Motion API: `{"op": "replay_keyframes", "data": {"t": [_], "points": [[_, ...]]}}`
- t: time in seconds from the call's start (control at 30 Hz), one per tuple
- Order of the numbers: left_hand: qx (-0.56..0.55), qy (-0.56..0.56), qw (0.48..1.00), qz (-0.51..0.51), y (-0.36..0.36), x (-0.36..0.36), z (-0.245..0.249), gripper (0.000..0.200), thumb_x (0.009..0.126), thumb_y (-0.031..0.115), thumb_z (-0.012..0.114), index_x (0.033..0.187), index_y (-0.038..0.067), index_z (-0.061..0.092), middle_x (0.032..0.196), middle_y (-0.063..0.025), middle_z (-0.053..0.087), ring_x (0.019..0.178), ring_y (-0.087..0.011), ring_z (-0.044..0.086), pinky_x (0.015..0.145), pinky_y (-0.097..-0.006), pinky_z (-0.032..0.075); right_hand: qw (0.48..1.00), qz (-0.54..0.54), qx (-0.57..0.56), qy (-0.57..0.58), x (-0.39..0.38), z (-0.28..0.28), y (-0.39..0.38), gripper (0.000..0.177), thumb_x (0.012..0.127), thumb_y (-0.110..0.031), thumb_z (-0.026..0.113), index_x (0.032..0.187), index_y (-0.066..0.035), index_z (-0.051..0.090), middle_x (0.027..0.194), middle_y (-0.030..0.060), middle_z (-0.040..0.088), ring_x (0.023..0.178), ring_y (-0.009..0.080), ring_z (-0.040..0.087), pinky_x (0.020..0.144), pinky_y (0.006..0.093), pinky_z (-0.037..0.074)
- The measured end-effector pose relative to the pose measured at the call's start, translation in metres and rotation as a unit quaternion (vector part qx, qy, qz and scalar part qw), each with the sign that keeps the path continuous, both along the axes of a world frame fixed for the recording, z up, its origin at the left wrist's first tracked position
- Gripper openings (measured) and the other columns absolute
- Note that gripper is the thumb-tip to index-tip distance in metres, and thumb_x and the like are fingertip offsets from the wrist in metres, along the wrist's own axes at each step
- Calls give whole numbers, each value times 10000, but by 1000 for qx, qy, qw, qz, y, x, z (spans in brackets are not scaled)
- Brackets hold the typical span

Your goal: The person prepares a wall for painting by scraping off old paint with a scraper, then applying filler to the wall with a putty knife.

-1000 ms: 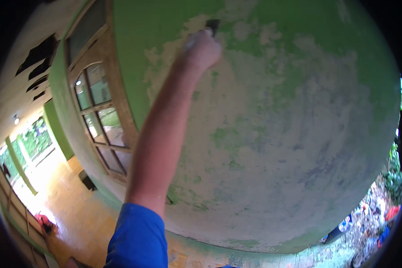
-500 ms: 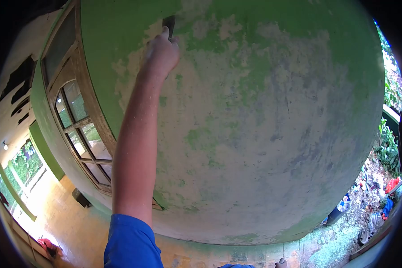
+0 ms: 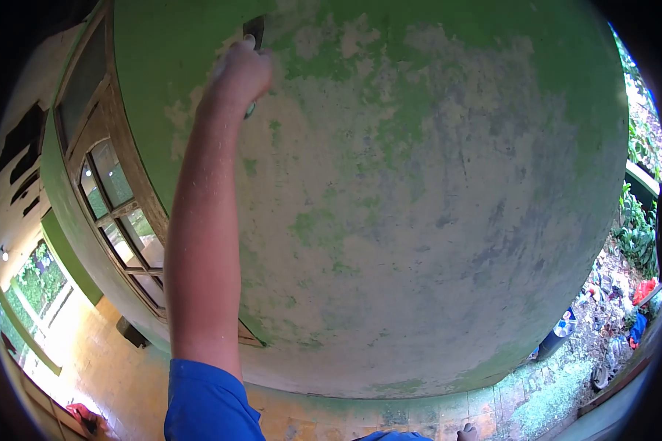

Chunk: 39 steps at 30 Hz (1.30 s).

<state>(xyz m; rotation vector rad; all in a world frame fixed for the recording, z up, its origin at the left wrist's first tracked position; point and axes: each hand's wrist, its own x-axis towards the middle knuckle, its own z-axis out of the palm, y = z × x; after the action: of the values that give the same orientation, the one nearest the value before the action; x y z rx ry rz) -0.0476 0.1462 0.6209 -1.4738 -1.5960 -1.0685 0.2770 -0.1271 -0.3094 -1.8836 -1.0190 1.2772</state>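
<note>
Raised high at the upper left, my left hand (image 3: pixel 244 72) is closed around a scraper (image 3: pixel 254 28). The scraper's dark, flat blade lies against the wall above my fingers, and a bit of green handle shows below the hand. Peeling green paint and bare grey-white patches cover the wall (image 3: pixel 390 206). My right hand (image 3: pixel 466 433) shows only in small part at the bottom edge, low and apart from the wall. Its fingers look curled; anything inside them is hidden.
A wooden-framed window (image 3: pixel 121 213) is left of my arm. Below it, a dark block (image 3: pixel 131 332) rests on the tiled floor (image 3: pixel 301 419). At the right are a blue container (image 3: pixel 557 338), scattered litter (image 3: pixel 614 316) and green plants (image 3: pixel 636 231).
My left hand and the scraper have shifted left and slightly upward across the wall. The view has shifted a little, with the wall and window appearing farther left.
</note>
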Motion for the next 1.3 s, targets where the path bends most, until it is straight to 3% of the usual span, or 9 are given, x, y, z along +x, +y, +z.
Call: {"op": "replay_keyframes", "data": {"t": [0.07,0.2,0.27,0.4,0.47,0.8,0.9,1.0,1.3], "points": [[-45,6,999,10,-3,0,13,523,879,306,470,1323,35,417,883,-209,631,608,-254,605,636,-357,488,1000,4,1,2,1,0,0,312,837,-352,557,926,-58,504,851,175,477,776,298,450,672,391,342],[-33,39,998,-24,-15,-4,5,518,884,299,477,1320,28,419,755,-172,615,530,-235,570,587,-347,478,1000,15,3,6,4,-3,1,308,839,-352,557,916,-59,503,838,170,476,763,293,449,661,388,341],[-98,-31,994,-30,-32,11,-10,517,885,298,475,1323,29,417,714,-162,598,526,-225,564,573,-348,473,1000,19,9,14,-3,-3,9,306,840,-352,557,912,-60,503,832,168,475,756,290,449,655,386,341],[-116,-73,991,-6,-35,15,-6,472,862,292,467,1267,50,484,889,-175,649,657,-267,633,706,-385,488,999,27,22,24,-9,-5,29,302,843,-352,556,902,-61,502,819,163,473,742,285,448,644,382,340],[-63,-27,998,-15,-30,12,4,526,879,321,480,1326,49,423,720,-148,597,559,-222,571,573,-350,470,999,34,26,26,-8,-6,35,300,844,-352,556,898,-62,502,812,160,473,735,282,448,639,380,340],[-147,-19,988,-36,-31,0,46,540,873,360,506,1326,76,435,823,-116,622,577,-185,538,549,-327,462,998,30,29,44,-10,-9,29,293,850,-352,554,875,-65,499,779,147,469,700,269,446,611,371,338],[-130,-60,987,-70,-30,-9,40,539,873,369,511,1325,84,438,785,-93,599,565,-175,522,536,-327,450,999,24,21,44,-3,-6,6,292,852,-352,554,868,-66,499,770,144,468,689,265,445,602,368,337],[-12,53,995,-79,-14,-30,34,538,874,370,515,1330,95,435,735,-71,567,536,-151,491,504,-322,429,998,27,24,43,8,-6,-1,290,853,-351,553,861,-67,498,760,140,467,679,261,445,594,366,337],[-174,-30,984,-6,-69,-22,-13,523,878,384,502,1325,119,444,807,-165,636,676,-242,592,683,-344,464,996,35,54,59,5,-2,17,288,859,-351,552,840,-69,496,730,128,464,648,249,443,569,357,335]]}}
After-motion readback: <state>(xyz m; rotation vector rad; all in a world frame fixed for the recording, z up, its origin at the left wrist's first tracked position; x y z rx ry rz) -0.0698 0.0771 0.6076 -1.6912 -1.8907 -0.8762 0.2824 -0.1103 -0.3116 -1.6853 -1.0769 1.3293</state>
